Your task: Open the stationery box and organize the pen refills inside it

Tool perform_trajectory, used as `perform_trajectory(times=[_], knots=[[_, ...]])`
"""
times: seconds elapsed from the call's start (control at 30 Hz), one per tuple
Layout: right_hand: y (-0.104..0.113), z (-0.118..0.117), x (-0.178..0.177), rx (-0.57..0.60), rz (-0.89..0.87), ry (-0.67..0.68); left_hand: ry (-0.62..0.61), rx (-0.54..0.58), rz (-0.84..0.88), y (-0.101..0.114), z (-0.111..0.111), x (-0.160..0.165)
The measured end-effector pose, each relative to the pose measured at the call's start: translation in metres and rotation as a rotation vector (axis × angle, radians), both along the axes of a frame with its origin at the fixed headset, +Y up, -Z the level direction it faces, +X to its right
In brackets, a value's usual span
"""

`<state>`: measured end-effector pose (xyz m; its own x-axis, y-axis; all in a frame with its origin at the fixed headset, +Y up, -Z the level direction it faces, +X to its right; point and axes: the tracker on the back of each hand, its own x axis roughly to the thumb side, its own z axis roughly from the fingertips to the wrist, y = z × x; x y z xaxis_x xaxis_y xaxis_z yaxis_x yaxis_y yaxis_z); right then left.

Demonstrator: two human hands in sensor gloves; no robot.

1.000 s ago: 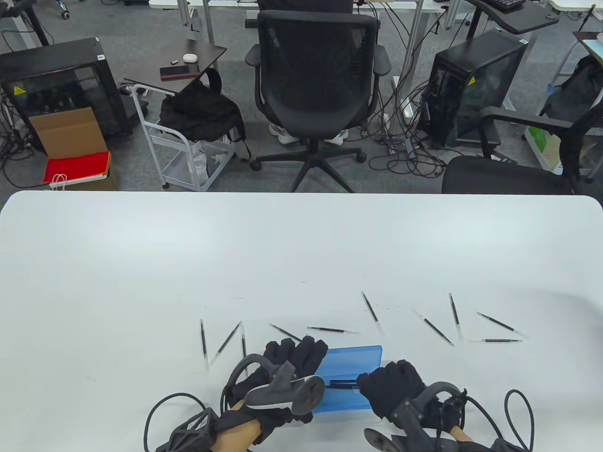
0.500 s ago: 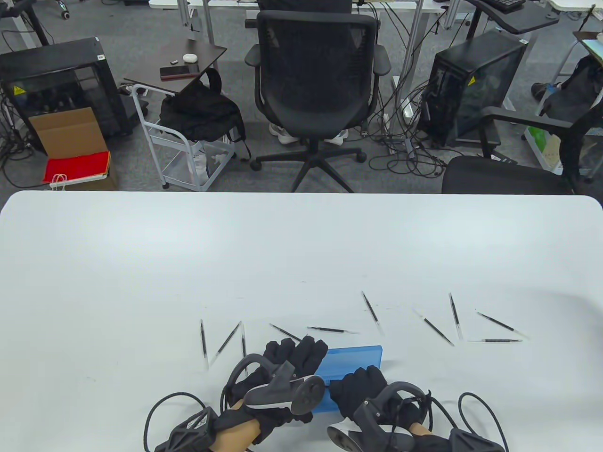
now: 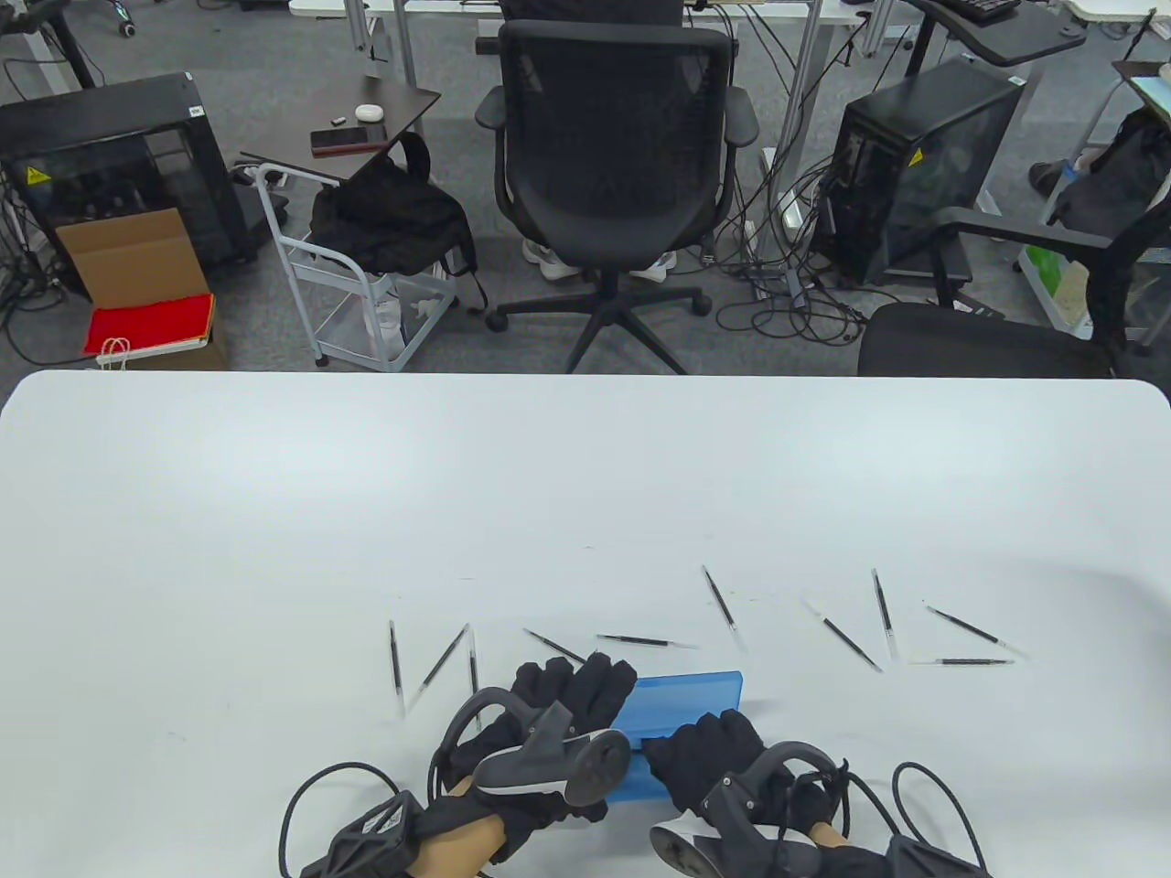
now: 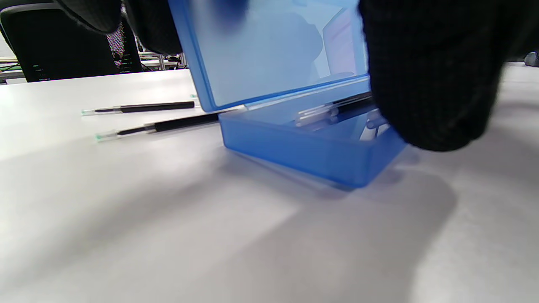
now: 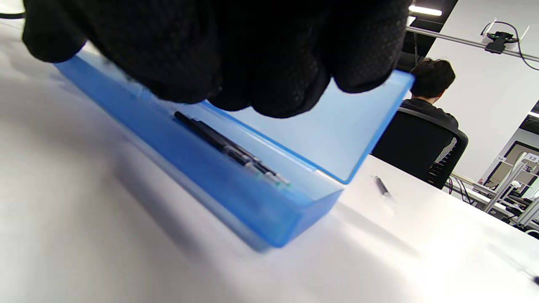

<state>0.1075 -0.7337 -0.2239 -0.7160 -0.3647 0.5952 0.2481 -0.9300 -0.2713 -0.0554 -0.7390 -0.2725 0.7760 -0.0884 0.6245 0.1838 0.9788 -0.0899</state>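
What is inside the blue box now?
A few black pen refills lie along the bottom of the open blue box. The right hand covers the far end, so an exact count is not possible.

Translucent glossy blue plastic box (image 5: 269, 219); smooth matt white table (image 3: 585, 476)

Open blue stationery box (image 3: 686, 700) holds some refills (image 5: 227, 147); others (image 3: 828, 626) lie scattered.

A: Table view — high up, looking down and fwd over the white table (image 3: 585, 476) toward the office chair (image 3: 615, 155).
B: Wrist cams?
A: Both v. low, near the tabletop, close on the blue box (image 4: 311, 147) from opp. ends.
B: Overlap?
A: All three share the box — plus nearby refills (image 4: 143, 108).
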Motion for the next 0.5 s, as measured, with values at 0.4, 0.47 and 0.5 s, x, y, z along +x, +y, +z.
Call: perform_trajectory(times=[0.4, 0.47, 0.5], knots=[[0.042, -0.04, 0.102, 0.086, -0.038, -0.276, 0.001, 0.01, -0.009, 0.0, 0.001, 0.0], [0.048, -0.055, 0.131, 0.095, -0.061, -0.372, 0.002, 0.012, -0.011, 0.0, 0.002, 0.001], [0.049, -0.06, 0.139, 0.092, -0.069, -0.399, 0.002, 0.012, -0.011, 0.0, 0.002, 0.001]])
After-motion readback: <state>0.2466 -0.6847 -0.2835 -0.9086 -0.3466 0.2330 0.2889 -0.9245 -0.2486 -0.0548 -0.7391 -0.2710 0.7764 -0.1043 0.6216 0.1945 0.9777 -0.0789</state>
